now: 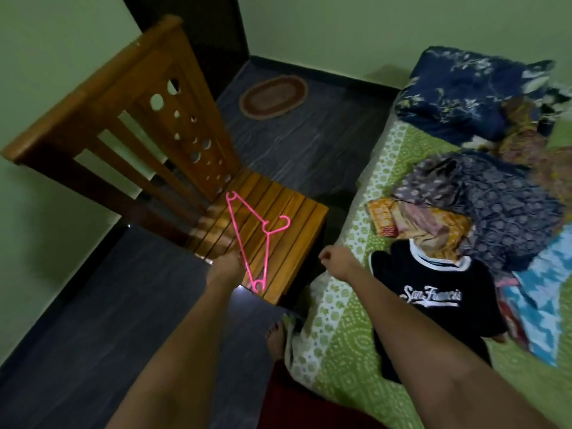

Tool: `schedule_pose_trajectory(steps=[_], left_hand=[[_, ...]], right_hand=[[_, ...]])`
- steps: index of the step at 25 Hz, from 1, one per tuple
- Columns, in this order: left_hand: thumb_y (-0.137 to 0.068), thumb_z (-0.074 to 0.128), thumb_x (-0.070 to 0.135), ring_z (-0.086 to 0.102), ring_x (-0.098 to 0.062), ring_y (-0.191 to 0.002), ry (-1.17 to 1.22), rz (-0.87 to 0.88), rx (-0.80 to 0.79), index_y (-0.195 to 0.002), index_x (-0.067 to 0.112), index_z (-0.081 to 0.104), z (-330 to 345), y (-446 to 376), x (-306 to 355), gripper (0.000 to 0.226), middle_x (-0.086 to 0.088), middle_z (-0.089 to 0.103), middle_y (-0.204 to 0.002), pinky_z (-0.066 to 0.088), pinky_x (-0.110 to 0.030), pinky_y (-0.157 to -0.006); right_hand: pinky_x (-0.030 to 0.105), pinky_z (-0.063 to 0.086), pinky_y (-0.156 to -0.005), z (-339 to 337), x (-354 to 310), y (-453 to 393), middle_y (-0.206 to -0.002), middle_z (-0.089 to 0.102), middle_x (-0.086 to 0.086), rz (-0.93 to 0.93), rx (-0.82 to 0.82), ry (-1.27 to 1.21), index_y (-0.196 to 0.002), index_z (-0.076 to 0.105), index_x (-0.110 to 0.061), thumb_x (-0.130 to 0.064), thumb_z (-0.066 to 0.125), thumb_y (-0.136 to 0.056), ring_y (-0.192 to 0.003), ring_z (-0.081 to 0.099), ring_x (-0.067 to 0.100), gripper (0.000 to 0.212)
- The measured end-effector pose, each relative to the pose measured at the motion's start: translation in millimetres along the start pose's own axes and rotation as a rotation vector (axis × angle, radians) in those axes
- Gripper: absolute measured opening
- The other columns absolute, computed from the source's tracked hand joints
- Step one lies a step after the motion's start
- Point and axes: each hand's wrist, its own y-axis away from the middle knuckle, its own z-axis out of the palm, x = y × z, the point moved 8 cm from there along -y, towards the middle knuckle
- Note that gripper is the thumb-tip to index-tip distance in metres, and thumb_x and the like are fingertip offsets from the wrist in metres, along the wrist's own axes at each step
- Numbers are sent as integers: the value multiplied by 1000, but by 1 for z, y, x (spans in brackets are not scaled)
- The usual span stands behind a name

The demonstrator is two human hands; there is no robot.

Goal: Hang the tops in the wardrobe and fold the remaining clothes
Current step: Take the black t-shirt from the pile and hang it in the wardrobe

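The bed (340, 360) occupies the right side of the view and carries a green patterned sheet. The dark floor (93, 305) fills the lower left, bounded by green walls.

A wooden chair (130, 119) stands left of the bed, its slatted seat facing the bed edge.

A folded dark blue floral blanket (464, 97) lies at the far end of the bed. Below it, a pile of patterned clothes (483, 205) lies loose on the sheet. A black T-shirt (433, 292) with white lettering lies flat on the sheet, nearer the person, its collar partly under the pile.

A brown oval mat (274, 97) lies on the floor beyond the chair.

A pink hanger (247, 236) lies on the chair seat, hook pointing toward the bed.

The left hand (227, 267) is at the near edge of the seat, fingers closed on the lower arm of the hanger. The right hand (332, 260) is above the bed edge, just left of the T-shirt, fingers curled inward and holding nothing.

A bare foot (275, 335) stands on the floor beside the bed.
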Motion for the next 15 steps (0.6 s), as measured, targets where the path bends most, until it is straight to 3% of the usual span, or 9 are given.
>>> schedule_pose_trajectory(steps=[2,4,7,8,9,10,11,13,15], left_hand=[[-93,43,14,59,-36,-110,4,-23,-57,-112,3,62,6,-50,-27,29,-22,62,-118,47,-38,-89],[-92,43,10,59,-35,-111,14,-36,-87,-109,1,63,18,-104,-46,28,-20,63,-118,47,-38,-89],[-97,44,18,55,-38,-115,113,-37,-171,-109,-1,59,52,-173,-53,27,-22,59,-122,46,-34,-88],[-96,47,35,54,-39,-117,229,-44,-213,-106,1,59,68,-193,-53,37,-24,57,-123,46,-30,-84],[-86,48,62,52,-39,-119,322,-29,-271,-110,4,58,90,-212,-49,64,-27,54,-126,45,-28,-83],[-71,44,82,47,-39,-124,408,-24,-250,-125,0,51,100,-223,-47,98,-27,47,-133,44,-29,-89],[-69,47,83,41,-39,-129,485,-45,-180,-141,-2,34,108,-234,-49,112,-26,37,-142,41,-34,-100],[-85,63,39,37,-41,-130,545,-57,-12,-149,-2,11,115,-246,-52,92,-26,25,-148,37,-45,-106],[-86,60,12,39,-42,-127,490,-50,70,-145,-6,17,117,-255,-50,76,-28,29,-143,37,-46,-104]], right_hand=[[30,49,-82,37,-31,-43,-117,62,9,43,-34,-46,-110,64,-14,-17,49,-96,-102,60,23,20],[27,48,-77,72,-53,-92,-114,63,11,87,-61,-92,-108,65,-11,-16,51,-96,-96,60,23,20],[24,41,-69,116,-66,-158,-112,65,12,139,-82,-119,-107,65,-9,-16,50,-95,-88,57,21,21],[23,40,-70,131,-63,-178,-115,64,11,158,-94,-126,-108,65,-9,-17,48,-96,-91,58,23,22],[22,38,-71,145,-61,-195,-117,64,10,175,-96,-129,-111,64,-9,-18,48,-96,-98,59,25,24],[21,37,-73,156,-58,-209,-118,63,10,198,-87,-144,-113,64,-8,-18,48,-96,-104,58,26,25],[22,38,-74,165,-54,-218,-116,62,10,227,-66,-186,-115,63,-8,-19,50,-96,-107,58,27,26],[25,44,-79,178,-46,-229,-108,63,7,276,-22,-362,-116,61,-8,-21,57,-93,-103,61,25,27],[30,48,-84,189,-40,-234,-100,65,6,303,-30,-550,-108,63,-9,-22,60,-90,-94,62,22,22]])
